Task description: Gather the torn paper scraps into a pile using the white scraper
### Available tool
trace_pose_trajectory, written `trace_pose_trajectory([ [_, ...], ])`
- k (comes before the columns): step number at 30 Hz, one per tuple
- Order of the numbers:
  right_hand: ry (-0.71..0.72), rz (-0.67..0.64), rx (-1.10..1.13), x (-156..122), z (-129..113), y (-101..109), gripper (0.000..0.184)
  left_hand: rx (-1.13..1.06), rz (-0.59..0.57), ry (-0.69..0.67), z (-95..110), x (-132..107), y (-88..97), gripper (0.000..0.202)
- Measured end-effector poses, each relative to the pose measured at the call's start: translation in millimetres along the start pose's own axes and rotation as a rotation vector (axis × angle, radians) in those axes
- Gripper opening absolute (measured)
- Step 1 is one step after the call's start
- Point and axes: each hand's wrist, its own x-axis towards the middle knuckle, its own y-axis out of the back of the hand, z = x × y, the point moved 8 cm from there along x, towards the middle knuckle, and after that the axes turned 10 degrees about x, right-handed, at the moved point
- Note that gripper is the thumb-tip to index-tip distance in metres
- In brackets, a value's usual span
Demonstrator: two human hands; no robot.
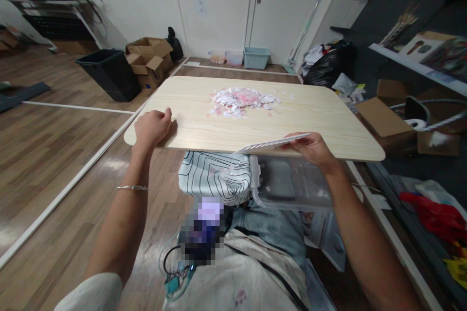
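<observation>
My left hand (pixel 152 126) rests at the left front of the pale wooden table (pixel 189 131), fingers curled in and thumb up; anything inside the curl is hidden. Over the front edge, my right hand (pixel 310 148) grips a thin, flat white sheet with grey stripes (pixel 266 143). The sheet is seen almost edge-on and points left. Beyond both hands lies a loose heap of small white and pink paper pieces (pixel 242 99), with a few scattered to its right.
Below the front edge are a patterned pale-blue cushioned thing (pixel 215 177) and a clear plastic bin (pixel 292 182) at my lap. A black bin (pixel 109 73) and cardboard boxes (pixel 149 56) stand back left. An open carton (pixel 386 116) stands right of the table.
</observation>
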Motion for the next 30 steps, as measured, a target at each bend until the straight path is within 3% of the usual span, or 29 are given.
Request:
trace_pose_trajectory([
  [16,0.033,0.112,0.044,1.8,2.9,7.1,0.084,-0.009,-0.029,-0.009,1.2,-1.1,-0.1,0.087],
  [30,0.023,0.051,0.045,2.9,-8.7,-4.2,0.086,0.01,-0.02,-0.012,1.4,-1.2,0.4,0.087],
])
